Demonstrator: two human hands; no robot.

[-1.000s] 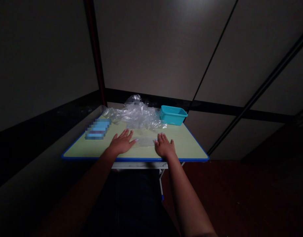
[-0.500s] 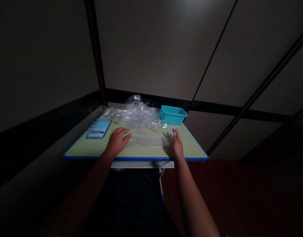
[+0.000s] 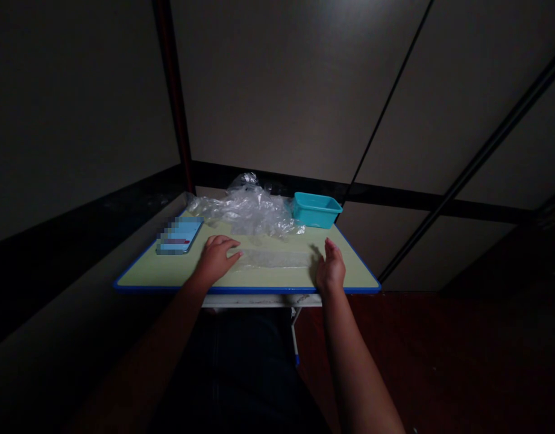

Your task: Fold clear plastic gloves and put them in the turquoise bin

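Film [image 3: 279,258] lies flat on the worktop [image 3: 358,272] between left hand [image 3: 215,260] and right hand [image 3: 332,269], both loosely unclenched, holding nothing; plastic pile [image 3: 258,212] and tub [image 3: 316,216] sit behind, perhaps leaving it room.

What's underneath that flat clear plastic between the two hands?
The pale tabletop shows through the flat clear plastic, though hazily. The left hand hides the patch beneath itself, so I can't tell whether any plastic reaches there.
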